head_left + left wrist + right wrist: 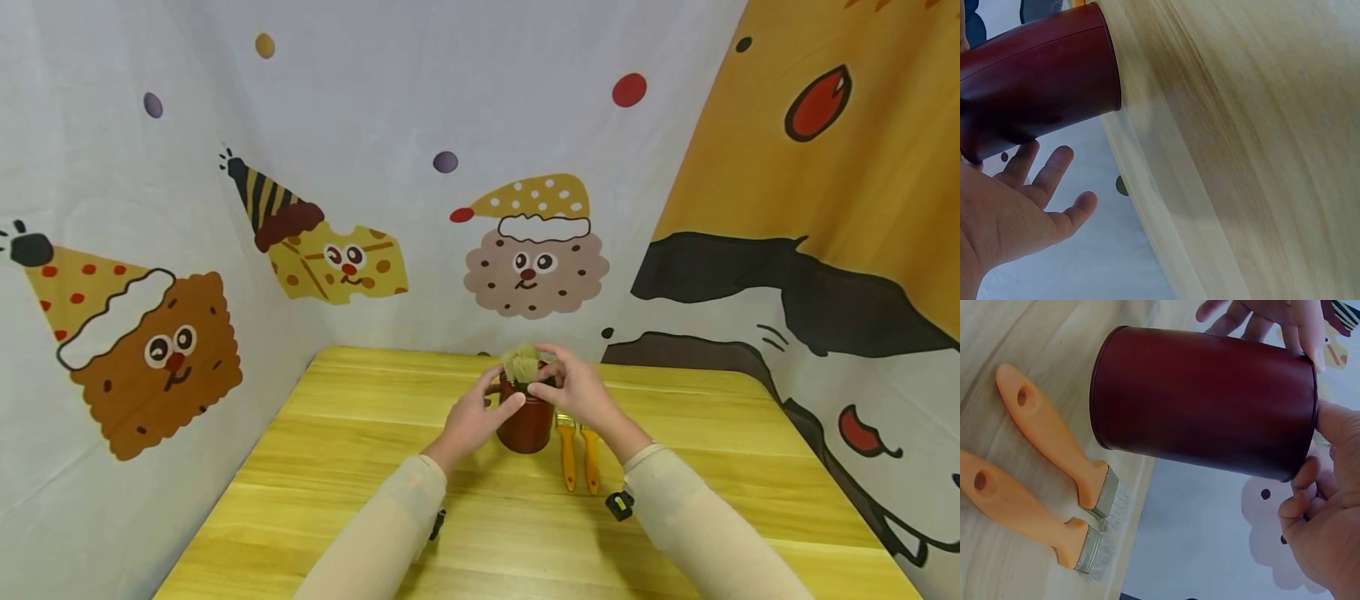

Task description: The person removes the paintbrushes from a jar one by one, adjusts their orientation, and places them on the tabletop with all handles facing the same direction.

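Upright on the table stands a dark red cylindrical can [525, 429], also large in the left wrist view and the right wrist view. A ball of pale olive twine [521, 364] sits at its mouth, between the hands. My left hand [474, 417] holds the can's left side near the rim, thumb in front; its other fingers spread out along the wall in the left wrist view. From the right, my right hand [577, 387] grips the twine with thumb and fingers, right at the rim. The can's inside is mostly hidden by the hands and twine.
Two paintbrushes with orange handles lie side by side just right of the can, the left brush [567, 458] and the right brush [592, 462], bristles away from me. The wooden table [360, 467] ends at a white cartoon-print curtain [420, 100] behind.
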{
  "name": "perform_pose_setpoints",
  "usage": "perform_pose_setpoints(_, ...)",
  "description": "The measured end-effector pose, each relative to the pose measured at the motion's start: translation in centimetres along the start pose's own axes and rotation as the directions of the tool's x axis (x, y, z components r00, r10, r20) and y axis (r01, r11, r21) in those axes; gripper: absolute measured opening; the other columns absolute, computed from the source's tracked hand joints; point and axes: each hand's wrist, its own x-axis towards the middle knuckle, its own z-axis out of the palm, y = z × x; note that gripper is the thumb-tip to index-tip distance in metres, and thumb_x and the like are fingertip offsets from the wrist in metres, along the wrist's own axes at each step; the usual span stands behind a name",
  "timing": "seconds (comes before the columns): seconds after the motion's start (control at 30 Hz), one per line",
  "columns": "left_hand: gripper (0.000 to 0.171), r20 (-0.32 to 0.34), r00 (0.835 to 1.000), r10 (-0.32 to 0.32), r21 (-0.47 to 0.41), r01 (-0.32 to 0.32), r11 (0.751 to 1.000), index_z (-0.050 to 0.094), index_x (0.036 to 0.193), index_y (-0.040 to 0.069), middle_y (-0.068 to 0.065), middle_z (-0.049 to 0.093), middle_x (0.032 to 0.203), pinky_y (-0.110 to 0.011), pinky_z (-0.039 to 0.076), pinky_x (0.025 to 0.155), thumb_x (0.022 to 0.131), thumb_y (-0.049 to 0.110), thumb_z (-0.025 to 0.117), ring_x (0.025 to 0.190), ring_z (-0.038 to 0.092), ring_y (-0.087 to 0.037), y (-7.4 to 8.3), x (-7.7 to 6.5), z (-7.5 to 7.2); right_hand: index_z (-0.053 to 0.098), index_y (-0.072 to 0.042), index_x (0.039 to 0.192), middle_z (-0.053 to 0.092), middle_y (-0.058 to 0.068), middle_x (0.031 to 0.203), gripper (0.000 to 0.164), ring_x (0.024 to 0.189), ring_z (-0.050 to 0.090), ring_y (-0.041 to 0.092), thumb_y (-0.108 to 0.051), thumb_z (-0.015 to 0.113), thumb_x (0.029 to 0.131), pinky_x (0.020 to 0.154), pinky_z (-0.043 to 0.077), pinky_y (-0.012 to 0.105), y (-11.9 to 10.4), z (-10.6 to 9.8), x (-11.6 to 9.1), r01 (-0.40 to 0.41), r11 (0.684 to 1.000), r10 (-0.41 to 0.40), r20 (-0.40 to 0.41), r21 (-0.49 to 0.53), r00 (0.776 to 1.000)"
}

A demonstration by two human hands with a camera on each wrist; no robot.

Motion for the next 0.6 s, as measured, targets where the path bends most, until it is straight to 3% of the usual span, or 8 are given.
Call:
perform_pose_setpoints(0.3, 0.079, -0.005, 1.000, -0.001, 0.006, 0.001, 1.000, 0.031, 0.166, 0.046, -0.006, 0.053, 0.163, -0.061, 0.046, 0.120, 0.098, 0.073, 0.061, 0.148, 0.054, -0.038, -0.2, 0.0, 0.0, 0.044, -0.014, 0.156, 0.080, 0.008, 0.100, 0.075, 0.058, 0.054, 0.009, -0.023, 0.086, 0.094, 0.054, 0.048, 0.028, -0.8, 0.7, 0.2, 0.027, 0.993, -0.032, -0.038, -0.114, 0.999)
perform_pose_setpoints(0.6, 0.077, -0.006, 1.000, 0.009, 0.007, -0.009, 1.000, 0.031, 0.166, 0.048, -0.006, 0.053, 0.163, -0.060, 0.046, 0.120, 0.099, 0.072, 0.061, 0.148, 0.054, -0.037, -0.2, 0.1, 0.0, 0.043, -0.021, 0.158, 0.081, 0.009, 0.096, 0.078, 0.052, 0.055, 0.006, -0.021, 0.086, 0.093, 0.055, 0.052, 0.029, -1.3, 1.0, 0.3, 0.035, 0.978, -0.049, -0.062, -0.206, 0.997)
